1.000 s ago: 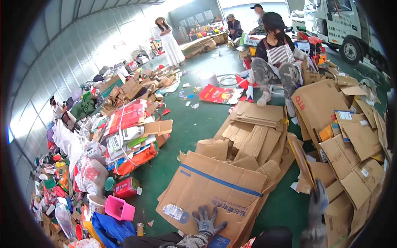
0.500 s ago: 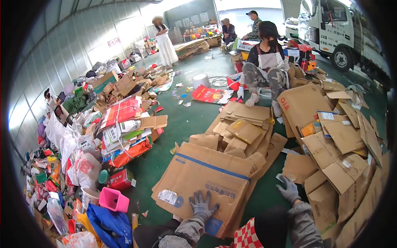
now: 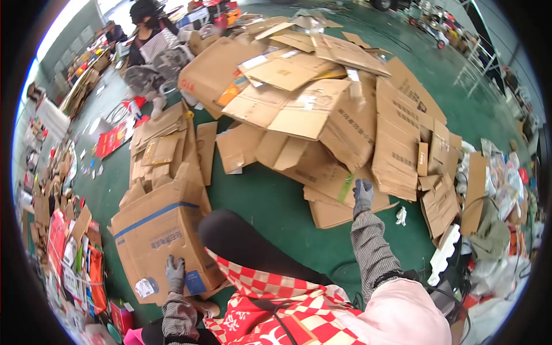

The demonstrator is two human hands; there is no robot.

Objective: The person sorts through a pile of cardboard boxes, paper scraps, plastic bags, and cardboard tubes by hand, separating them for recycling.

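Blue-striped carton [image 3: 152,256]: dark characters are being shown, illegibly blurred.
Large carton [image 3: 215,72]: red letters are being shown, unclear.
Checked apron [image 3: 307,305]: white characters are being shown, illegible.

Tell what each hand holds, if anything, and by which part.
Left hand lies on the blue-striped carton, no grip visible; right hand is at the green-taped cardboard, grip unclear.

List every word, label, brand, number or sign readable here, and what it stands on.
Nothing reads with certainty.
Red letters on the large carton: too blurred.
Characters on the blue-striped carton under the left hand: too small.
White label there: too small.
Dark print on the flattened cartons at right: too small.
Print on the red sheet: too small.
White characters on the red checked apron: too blurred.
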